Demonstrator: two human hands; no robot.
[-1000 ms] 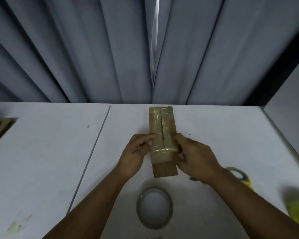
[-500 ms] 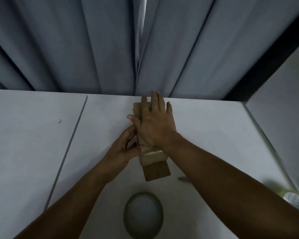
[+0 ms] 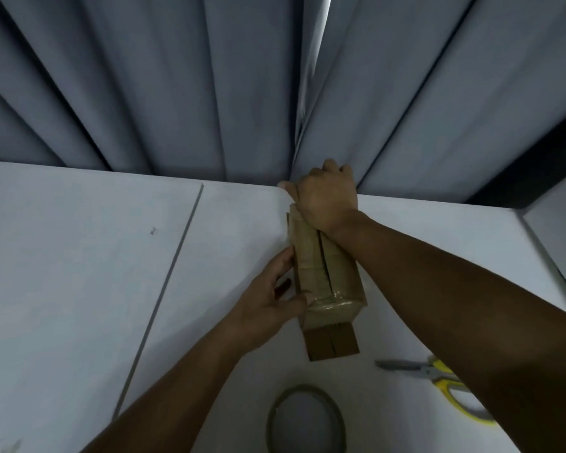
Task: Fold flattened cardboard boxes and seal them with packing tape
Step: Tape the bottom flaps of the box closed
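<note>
The taped cardboard box (image 3: 324, 273) lies lengthwise at mid-tabletop (image 3: 79, 273), the left hand (image 3: 268, 302) pressing straight fingers against its left side as a brace while the right hand (image 3: 324, 197) curls its fingers over the far end, seemingly smoothing tape down there.

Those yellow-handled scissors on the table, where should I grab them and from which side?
Take the scissors by the yellow handle loops, coming down from above at their right end. They lie flat on the table with the blades together and pointing left, so the handles are the safe end. The right forearm hides part of the handles.
</note>
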